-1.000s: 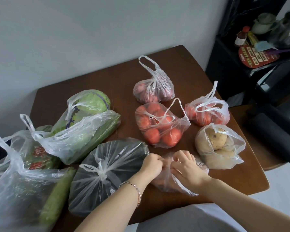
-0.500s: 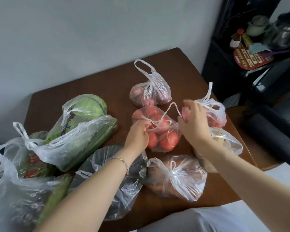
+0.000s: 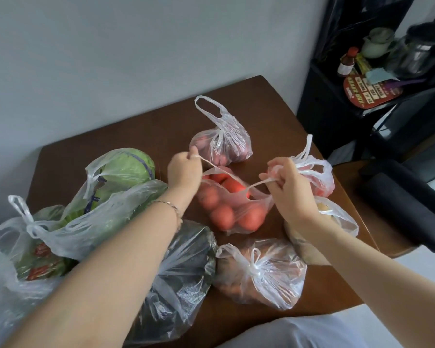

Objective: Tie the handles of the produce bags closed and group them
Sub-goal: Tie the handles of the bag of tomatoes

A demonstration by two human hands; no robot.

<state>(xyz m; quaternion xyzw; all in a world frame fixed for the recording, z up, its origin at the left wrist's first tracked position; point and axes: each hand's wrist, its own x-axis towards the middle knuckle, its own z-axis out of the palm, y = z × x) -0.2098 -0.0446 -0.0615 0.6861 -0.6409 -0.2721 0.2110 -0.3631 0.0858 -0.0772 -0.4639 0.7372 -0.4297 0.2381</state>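
tomato bag (image 3: pixel 232 204) | clear, mid-table, 2 handles stretched apart | knotted bag (image 3: pixel 261 270) near edge

Soft, diffuse, rather dim light with a cool cast on the wall (image 3: pixel 136 59). Shadows on the tabletop (image 3: pixel 261 109) are faint and soft-edged. Small highlights glint on the crinkled dark bag (image 3: pixel 186 285). The shelf (image 3: pixel 324 109) at right sinks into deep shade. Wide-angle distortion bends the frame edges; fine detail is slightly smeared.
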